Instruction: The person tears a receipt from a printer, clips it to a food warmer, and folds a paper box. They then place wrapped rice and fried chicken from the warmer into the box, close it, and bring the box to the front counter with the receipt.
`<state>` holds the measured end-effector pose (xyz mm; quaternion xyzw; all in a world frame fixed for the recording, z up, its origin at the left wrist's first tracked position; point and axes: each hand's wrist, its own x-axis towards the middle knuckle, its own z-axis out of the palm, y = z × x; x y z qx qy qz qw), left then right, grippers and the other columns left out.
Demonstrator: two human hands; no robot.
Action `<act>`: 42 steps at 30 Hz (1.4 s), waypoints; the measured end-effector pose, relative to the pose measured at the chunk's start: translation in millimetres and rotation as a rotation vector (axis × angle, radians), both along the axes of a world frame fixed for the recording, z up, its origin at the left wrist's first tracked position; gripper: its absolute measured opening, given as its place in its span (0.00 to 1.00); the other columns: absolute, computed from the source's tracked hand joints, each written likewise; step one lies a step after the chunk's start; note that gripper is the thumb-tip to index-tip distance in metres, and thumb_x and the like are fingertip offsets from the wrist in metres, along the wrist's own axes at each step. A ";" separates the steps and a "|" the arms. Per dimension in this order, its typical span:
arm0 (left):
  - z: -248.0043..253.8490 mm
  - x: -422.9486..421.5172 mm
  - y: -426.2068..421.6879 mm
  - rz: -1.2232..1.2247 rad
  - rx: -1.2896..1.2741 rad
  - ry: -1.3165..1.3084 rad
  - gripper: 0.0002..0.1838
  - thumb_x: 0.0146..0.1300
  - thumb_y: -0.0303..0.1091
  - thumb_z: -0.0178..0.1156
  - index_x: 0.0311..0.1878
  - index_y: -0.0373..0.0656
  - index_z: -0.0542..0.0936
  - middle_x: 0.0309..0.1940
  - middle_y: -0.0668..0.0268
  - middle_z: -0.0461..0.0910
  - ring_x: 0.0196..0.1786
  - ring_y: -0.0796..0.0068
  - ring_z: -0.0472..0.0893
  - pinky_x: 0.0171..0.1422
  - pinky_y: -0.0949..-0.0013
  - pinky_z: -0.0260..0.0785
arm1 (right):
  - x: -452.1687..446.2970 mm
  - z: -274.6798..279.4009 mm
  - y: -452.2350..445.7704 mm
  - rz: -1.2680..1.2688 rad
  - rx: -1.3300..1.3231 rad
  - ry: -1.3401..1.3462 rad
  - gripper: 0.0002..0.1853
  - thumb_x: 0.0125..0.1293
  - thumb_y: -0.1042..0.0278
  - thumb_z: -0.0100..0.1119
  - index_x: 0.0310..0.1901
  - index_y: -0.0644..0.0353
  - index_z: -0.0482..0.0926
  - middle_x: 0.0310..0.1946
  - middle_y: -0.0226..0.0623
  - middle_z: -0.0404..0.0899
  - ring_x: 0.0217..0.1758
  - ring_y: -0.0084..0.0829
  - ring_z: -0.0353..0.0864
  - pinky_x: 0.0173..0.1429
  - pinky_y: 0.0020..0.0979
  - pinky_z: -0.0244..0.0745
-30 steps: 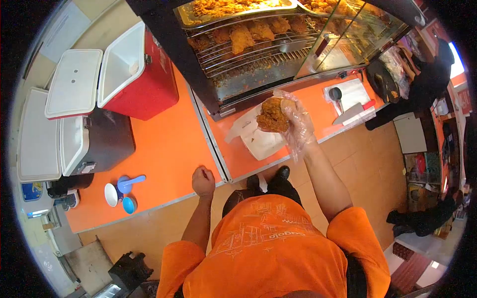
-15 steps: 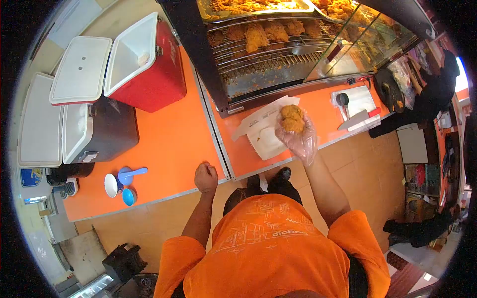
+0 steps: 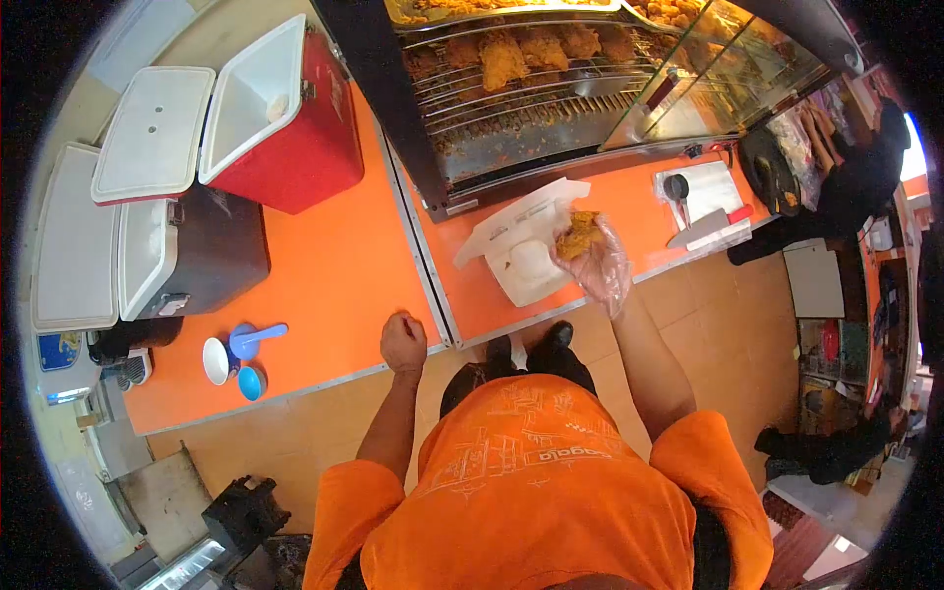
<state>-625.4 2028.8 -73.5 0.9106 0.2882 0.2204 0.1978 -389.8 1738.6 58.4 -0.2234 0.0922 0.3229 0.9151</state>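
In the head view, my right hand point(image 3: 602, 267) wears a clear plastic glove and is closed around a piece of fried chicken point(image 3: 578, 234). The chicken is held above the right side of an open white takeaway box point(image 3: 531, 280), whose printed lid flaps spread toward the warmer. My left hand point(image 3: 403, 342) is bare and curled into a fist. It rests at the front edge of the orange counter, left of the metal seam, with nothing visible in it.
A glass-fronted warmer point(image 3: 531, 160) with fried chicken on racks stands behind the box. To the right, a knife point(image 3: 703, 228) and a black-ended utensil point(image 3: 677, 187) lie on a white board. Left are a red cooler point(image 3: 295, 147), a dark cooler point(image 3: 221, 256) and a blue scoop point(image 3: 258, 337) beside cups.
The fried chicken has tilted in my right hand, which has turned and lowered slightly. More of the box's inside shows. My left hand stays in a fist on the counter edge.
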 end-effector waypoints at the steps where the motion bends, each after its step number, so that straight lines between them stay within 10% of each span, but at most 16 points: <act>1: -1.2 0.4 0.7 0.005 0.018 0.023 0.06 0.64 0.33 0.57 0.36 0.41 0.78 0.31 0.56 0.81 0.37 0.51 0.81 0.41 0.52 0.75 | 2.7 -1.1 -0.4 0.013 -0.115 0.025 0.22 0.73 0.44 0.56 0.59 0.50 0.74 0.50 0.35 0.77 0.54 0.40 0.78 0.58 0.50 0.80; 7: -3.4 0.2 1.4 -0.015 0.021 -0.028 0.06 0.64 0.34 0.57 0.36 0.41 0.77 0.32 0.55 0.81 0.37 0.50 0.81 0.40 0.51 0.75 | 3.8 -4.6 -1.5 0.012 -0.721 -0.118 0.27 0.71 0.34 0.52 0.59 0.47 0.74 0.47 0.31 0.78 0.47 0.34 0.80 0.51 0.48 0.82; 11: -6.1 -0.6 2.4 -0.027 0.045 -0.042 0.06 0.64 0.34 0.57 0.36 0.41 0.78 0.32 0.55 0.81 0.38 0.50 0.81 0.41 0.51 0.75 | 2.2 -3.5 -7.7 0.038 -0.695 -0.055 0.30 0.71 0.36 0.53 0.64 0.49 0.72 0.55 0.35 0.78 0.52 0.36 0.80 0.55 0.49 0.82; 13: -7.2 0.7 2.3 -0.008 0.016 -0.013 0.06 0.64 0.34 0.57 0.37 0.42 0.78 0.33 0.55 0.81 0.38 0.50 0.81 0.41 0.51 0.75 | -4.8 4.4 -14.3 0.055 -0.227 -0.145 0.29 0.73 0.42 0.53 0.64 0.55 0.70 0.56 0.41 0.78 0.59 0.42 0.80 0.56 0.53 0.81; 22: -1.9 -0.3 -0.4 0.021 -0.023 0.025 0.06 0.64 0.34 0.57 0.36 0.41 0.78 0.33 0.55 0.82 0.38 0.51 0.82 0.42 0.52 0.75 | -10.4 24.9 2.0 -0.040 -0.348 -0.150 0.26 0.69 0.62 0.59 0.66 0.59 0.65 0.62 0.49 0.74 0.64 0.47 0.77 0.62 0.54 0.80; 32: -6.5 16.8 5.7 0.159 0.063 0.065 0.07 0.65 0.37 0.56 0.35 0.45 0.78 0.22 0.55 0.80 0.24 0.50 0.81 0.29 0.51 0.73 | 1.8 92.8 43.8 -0.033 -0.458 -0.224 0.26 0.69 0.61 0.62 0.64 0.61 0.67 0.57 0.45 0.78 0.60 0.44 0.81 0.56 0.52 0.84; 38: -4.6 17.8 4.4 0.145 0.092 0.093 0.07 0.66 0.37 0.56 0.36 0.45 0.77 0.21 0.54 0.80 0.24 0.52 0.81 0.28 0.52 0.73 | 63.5 130.4 147.7 -0.409 -0.684 -0.963 0.24 0.65 0.64 0.71 0.57 0.67 0.75 0.49 0.43 0.81 0.49 0.29 0.81 0.55 0.31 0.77; 42: -3.3 19.3 3.4 0.106 0.117 0.024 0.07 0.66 0.38 0.55 0.36 0.45 0.77 0.21 0.55 0.80 0.24 0.52 0.81 0.28 0.51 0.74 | 85.8 172.0 200.0 -0.474 -1.144 -1.153 0.22 0.66 0.59 0.68 0.52 0.68 0.77 0.44 0.54 0.83 0.50 0.43 0.83 0.57 0.39 0.76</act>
